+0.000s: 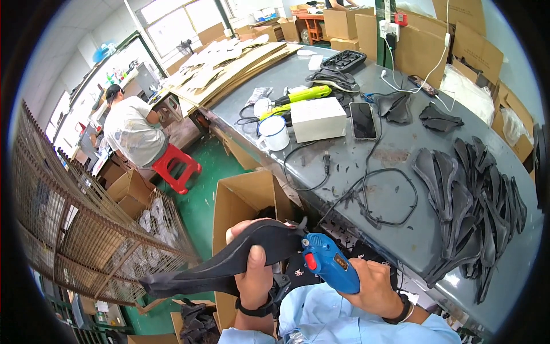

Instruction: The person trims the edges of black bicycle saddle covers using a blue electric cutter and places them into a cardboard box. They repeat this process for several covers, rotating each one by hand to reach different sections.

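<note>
My left hand (256, 281) grips a long, curved, black padded piece (223, 261), thumb on its near face and fingers behind it. The piece is held up in front of me, its narrow end pointing left. In my right hand (372, 289) is a blue handheld power tool (332, 268) with a red button, my fingers wrapped round its handle. The tool's head meets the right end of the padded piece, where a small scrap sticks up. Its blade is hidden or too small to make out.
On the grey table (395, 189) lie a pile of similar black pieces (470, 212), a white box (318, 119), an enamel mug (274, 135), a phone (362, 120) and loose cables. An open cardboard box (252, 192) stands below my hands. A person (134, 126) sits at the left beyond a wire cage (97, 229).
</note>
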Demonstrator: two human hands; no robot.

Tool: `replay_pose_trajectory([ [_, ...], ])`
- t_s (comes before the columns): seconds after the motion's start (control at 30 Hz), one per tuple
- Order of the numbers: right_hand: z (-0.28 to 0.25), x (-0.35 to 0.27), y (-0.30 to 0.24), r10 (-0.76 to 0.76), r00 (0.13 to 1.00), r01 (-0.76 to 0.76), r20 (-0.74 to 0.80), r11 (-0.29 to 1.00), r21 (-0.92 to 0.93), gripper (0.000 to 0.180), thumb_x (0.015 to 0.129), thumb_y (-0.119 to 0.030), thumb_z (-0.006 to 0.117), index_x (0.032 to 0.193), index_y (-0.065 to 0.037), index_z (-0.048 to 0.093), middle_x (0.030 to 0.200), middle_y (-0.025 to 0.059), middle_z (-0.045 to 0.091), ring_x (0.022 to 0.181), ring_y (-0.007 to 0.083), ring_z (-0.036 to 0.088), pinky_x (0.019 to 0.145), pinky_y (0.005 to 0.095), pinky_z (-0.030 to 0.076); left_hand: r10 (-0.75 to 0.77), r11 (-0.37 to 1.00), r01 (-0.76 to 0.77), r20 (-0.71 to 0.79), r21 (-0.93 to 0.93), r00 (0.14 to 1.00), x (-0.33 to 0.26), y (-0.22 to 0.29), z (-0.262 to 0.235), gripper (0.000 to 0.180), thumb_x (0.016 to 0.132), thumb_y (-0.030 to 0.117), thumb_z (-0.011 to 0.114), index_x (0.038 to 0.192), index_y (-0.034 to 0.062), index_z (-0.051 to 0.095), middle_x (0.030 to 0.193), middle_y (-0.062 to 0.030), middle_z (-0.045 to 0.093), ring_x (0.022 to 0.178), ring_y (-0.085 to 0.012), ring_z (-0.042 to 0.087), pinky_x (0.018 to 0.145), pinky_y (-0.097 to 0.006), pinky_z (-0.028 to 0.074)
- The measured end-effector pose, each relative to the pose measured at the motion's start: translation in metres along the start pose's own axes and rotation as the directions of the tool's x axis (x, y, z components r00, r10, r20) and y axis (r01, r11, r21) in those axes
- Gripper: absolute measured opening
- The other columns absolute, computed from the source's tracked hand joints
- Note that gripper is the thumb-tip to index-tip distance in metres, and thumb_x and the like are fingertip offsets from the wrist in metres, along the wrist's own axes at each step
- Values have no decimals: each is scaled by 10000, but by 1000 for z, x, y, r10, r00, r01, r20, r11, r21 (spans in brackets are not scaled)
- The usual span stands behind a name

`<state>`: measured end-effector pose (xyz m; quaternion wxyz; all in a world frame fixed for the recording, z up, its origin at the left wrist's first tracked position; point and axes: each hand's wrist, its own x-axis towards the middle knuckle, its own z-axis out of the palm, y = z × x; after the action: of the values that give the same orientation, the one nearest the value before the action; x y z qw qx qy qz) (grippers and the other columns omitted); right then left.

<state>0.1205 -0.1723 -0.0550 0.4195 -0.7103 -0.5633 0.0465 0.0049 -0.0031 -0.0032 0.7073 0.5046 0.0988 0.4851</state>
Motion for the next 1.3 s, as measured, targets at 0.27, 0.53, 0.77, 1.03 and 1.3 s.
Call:
replay_pose_trajectory([
  [0.27,2,6,-5,-11,1000,10,21,1000,23,517,652,-229,835,987,19,528,750,126,644,595,262,653,557,329,510,69,986,-40,-181,161,981,-2,-10,8,328,821,59,551,1126,-31,471,1020,-152,564,946,-250,582,896,-370,465],
  [0.53,-1,8,-8,43,998,-46,56,998,50,535,662,-277,840,987,20,536,756,120,646,596,252,658,556,327,511,-49,996,63,-193,67,980,-4,-13,6,337,801,93,574,1094,-47,483,1002,-172,595,926,-241,590,887,-354,467],
  [0.77,-3,8,-13,-26,999,28,31,999,-40,532,613,-129,799,1038,12,512,697,121,619,569,275,617,521,348,466,-293,895,284,-26,344,956,11,18,-12,255,816,14,614,1065,-13,565,943,-37,615,869,-90,559,791,-241,450],
  [1.03,1,4,-10,-48,997,47,53,999,21,524,618,-128,796,1038,8,514,705,123,621,565,283,606,521,361,459,-436,681,61,337,729,834,34,23,-34,281,782,-50,590,1062,-36,579,927,-55,636,889,-132,590,776,-249,466],
  [1.3,-2,9,-11,-26,994,9,108,987,159,527,660,-242,837,1005,13,532,767,124,645,606,251,663,553,318,520,-231,743,-145,454,653,861,21,-17,-27,295,777,-71,608,1070,-63,573,1047,-135,603,922,-166,591,780,-284,489],
])
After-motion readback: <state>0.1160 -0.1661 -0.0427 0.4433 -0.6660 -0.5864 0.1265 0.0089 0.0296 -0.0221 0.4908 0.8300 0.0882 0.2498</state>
